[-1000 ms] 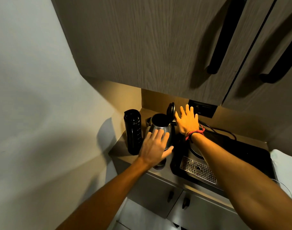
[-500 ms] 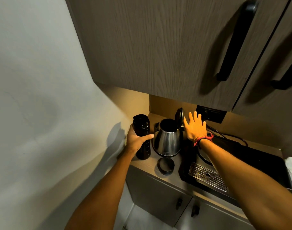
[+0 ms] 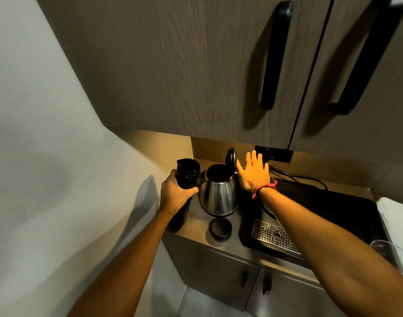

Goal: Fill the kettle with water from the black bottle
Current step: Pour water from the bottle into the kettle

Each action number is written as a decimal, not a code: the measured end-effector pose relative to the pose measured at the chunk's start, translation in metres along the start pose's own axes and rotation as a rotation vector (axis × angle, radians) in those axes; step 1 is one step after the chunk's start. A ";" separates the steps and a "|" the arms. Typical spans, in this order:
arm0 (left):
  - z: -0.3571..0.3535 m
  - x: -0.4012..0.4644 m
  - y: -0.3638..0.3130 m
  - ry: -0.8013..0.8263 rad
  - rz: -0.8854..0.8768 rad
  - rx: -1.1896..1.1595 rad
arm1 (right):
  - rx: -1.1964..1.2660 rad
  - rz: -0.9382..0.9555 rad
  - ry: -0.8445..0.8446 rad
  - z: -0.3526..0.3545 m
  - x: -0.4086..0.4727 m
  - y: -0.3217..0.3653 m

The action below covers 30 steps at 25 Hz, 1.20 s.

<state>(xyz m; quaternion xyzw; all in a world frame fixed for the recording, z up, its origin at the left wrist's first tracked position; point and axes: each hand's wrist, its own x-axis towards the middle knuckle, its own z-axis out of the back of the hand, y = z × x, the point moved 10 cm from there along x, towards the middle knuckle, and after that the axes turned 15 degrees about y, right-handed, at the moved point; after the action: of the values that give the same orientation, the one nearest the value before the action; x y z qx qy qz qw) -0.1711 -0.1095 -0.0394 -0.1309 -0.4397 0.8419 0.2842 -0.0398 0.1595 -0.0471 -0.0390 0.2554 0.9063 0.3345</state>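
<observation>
A steel kettle [image 3: 219, 195] stands on the counter [image 3: 197, 223] with its black lid [image 3: 231, 160] flipped up and its mouth open. Left of it is the tall black bottle [image 3: 187, 177], uncapped, with my left hand [image 3: 175, 194] wrapped around its middle. The bottle looks upright and close to the kettle's left side. My right hand [image 3: 254, 172] is flat and spread, fingers apart, just right of the raised lid, holding nothing. A round black cap [image 3: 220, 229] lies on the counter in front of the kettle.
A black tray [image 3: 333, 209] with a perforated metal drain grate [image 3: 273, 237] fills the counter's right side. Cables [image 3: 296, 178] run to a wall socket [image 3: 274, 154] behind. Overhead cabinets [image 3: 196, 65] hang low. A glass [image 3: 390, 252] sits at the right edge. A wall closes the left.
My left hand moved from the kettle's front to the black bottle and closed around it. The right hand stayed beside the raised lid. The camera view shifted slightly.
</observation>
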 end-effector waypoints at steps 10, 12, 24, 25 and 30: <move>-0.012 0.018 -0.041 0.140 0.092 0.536 | -0.012 0.022 -0.008 0.005 -0.005 0.003; -0.014 0.020 -0.046 0.142 0.096 0.607 | -0.019 0.025 -0.014 0.008 -0.007 0.002; -0.014 0.031 -0.058 0.177 0.104 0.803 | -0.004 0.010 -0.006 0.008 -0.007 -0.001; -0.014 0.031 -0.058 0.180 0.109 0.812 | -0.003 0.011 -0.007 0.008 -0.008 0.000; -0.012 0.032 -0.056 0.187 0.131 0.840 | -0.007 0.001 -0.007 0.007 -0.008 -0.002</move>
<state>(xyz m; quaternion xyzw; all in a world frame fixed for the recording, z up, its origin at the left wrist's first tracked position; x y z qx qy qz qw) -0.1708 -0.0571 0.0001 -0.1071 -0.0221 0.9484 0.2976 -0.0316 0.1592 -0.0396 -0.0371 0.2513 0.9074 0.3349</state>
